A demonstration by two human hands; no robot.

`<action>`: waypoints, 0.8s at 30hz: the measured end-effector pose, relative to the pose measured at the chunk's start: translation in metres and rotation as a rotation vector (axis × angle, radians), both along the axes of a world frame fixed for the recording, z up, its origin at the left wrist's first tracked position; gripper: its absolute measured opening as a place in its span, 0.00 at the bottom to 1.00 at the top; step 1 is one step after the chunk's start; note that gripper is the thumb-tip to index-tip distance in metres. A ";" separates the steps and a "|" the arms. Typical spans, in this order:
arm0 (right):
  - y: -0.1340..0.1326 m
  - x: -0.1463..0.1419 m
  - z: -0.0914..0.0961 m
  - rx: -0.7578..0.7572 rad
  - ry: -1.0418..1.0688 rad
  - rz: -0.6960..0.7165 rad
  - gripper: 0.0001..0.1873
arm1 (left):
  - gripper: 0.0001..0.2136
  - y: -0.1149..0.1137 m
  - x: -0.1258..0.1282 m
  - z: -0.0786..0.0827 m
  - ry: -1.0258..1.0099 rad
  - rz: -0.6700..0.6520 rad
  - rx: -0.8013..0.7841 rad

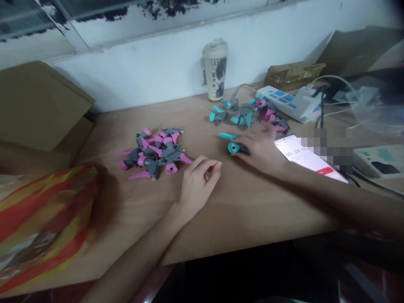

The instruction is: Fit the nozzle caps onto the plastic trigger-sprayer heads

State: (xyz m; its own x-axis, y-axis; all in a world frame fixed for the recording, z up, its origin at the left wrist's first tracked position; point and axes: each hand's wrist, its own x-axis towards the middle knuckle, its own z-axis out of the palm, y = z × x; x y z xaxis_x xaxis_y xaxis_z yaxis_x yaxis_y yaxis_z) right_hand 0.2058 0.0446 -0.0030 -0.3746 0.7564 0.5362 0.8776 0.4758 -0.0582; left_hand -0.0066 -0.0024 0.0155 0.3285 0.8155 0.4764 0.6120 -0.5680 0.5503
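Observation:
My right hand (260, 147) rests on the wooden table (132, 210) with its fingers closed round a grey spray-trigger head with a teal nozzle (235, 147). A loose teal trigger lever (227, 135) lies just beyond it. My left hand (200, 181) hovers near the table's middle, fingers curled in a loose pinch with nothing visible in them. To its left sits a pile of grey and pink trigger heads (156, 153). A second pile of grey, teal and pink trigger heads (249, 113) lies further back, beyond my right hand.
A lit phone (307, 158) lies beside my right forearm. A coffee tumbler (215, 69) stands at the wall, next to a power strip (290, 101) with cables. A cardboard box (38, 105) sits far left, a red-yellow bag (41, 223) near left, and a device (380, 160) at right.

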 end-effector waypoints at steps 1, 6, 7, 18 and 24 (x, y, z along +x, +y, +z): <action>0.009 0.004 0.003 0.009 -0.054 -0.039 0.12 | 0.07 0.001 -0.002 0.001 0.005 0.006 -0.001; 0.048 0.013 0.018 -0.001 -0.222 -0.138 0.13 | 0.06 0.006 -0.022 0.004 0.047 0.100 -0.022; 0.054 0.013 0.021 -0.010 -0.250 -0.151 0.14 | 0.06 0.006 -0.030 0.006 0.061 0.146 -0.013; 0.065 -0.026 0.030 -0.053 -0.277 -0.215 0.24 | 0.12 0.001 -0.088 0.002 0.448 0.472 0.016; 0.012 -0.058 0.030 -0.041 -0.176 0.165 0.29 | 0.06 0.004 -0.091 0.003 0.270 0.372 -0.018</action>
State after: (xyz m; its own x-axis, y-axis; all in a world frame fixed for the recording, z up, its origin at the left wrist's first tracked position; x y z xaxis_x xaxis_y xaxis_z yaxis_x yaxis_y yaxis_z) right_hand 0.1479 0.0565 0.0270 -0.5800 0.6969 0.4219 0.7865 0.6140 0.0670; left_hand -0.0974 0.0019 0.0185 0.1222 0.9090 0.3985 0.8954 -0.2742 0.3508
